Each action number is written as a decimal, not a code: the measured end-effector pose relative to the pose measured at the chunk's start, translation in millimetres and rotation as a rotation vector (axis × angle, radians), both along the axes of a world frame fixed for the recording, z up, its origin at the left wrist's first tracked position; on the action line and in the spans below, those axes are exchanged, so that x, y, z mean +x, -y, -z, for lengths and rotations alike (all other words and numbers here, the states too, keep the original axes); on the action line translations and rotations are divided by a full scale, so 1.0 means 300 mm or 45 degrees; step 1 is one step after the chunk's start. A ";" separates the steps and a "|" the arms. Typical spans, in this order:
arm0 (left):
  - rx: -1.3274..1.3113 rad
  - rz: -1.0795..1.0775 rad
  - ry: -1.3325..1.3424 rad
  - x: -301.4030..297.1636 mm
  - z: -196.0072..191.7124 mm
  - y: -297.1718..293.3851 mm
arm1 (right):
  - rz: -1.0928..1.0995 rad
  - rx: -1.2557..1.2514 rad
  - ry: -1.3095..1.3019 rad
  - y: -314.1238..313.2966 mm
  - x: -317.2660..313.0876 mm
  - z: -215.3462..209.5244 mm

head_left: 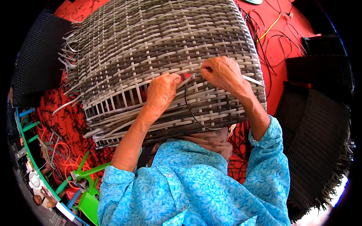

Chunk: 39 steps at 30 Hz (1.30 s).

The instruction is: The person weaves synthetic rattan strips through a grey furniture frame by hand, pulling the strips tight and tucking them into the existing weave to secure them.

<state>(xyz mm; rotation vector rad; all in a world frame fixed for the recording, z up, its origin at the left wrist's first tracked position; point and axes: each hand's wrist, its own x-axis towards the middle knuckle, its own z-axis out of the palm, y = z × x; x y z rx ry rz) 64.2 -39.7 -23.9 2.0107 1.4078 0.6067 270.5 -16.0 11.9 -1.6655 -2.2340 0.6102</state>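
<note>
A big grey woven wicker panel (158, 49) fills the view, propped over the person's lap above the red floor (286, 56), with dark woven panels (320, 124) at the right. 2 hands work its lower edge: the left hand (161, 92) is closed, pressing on the weave beside an unwoven gap, while the right hand (221, 71) pinches a pale flat strip (252, 80). A thin dark strand (190, 109) loops between them — it could snag or slip loose if tension drops.
</note>
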 end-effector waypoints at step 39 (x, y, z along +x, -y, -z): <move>-0.441 -0.105 0.232 -0.003 0.056 -0.054 | 0.900 0.091 0.021 0.447 0.720 0.272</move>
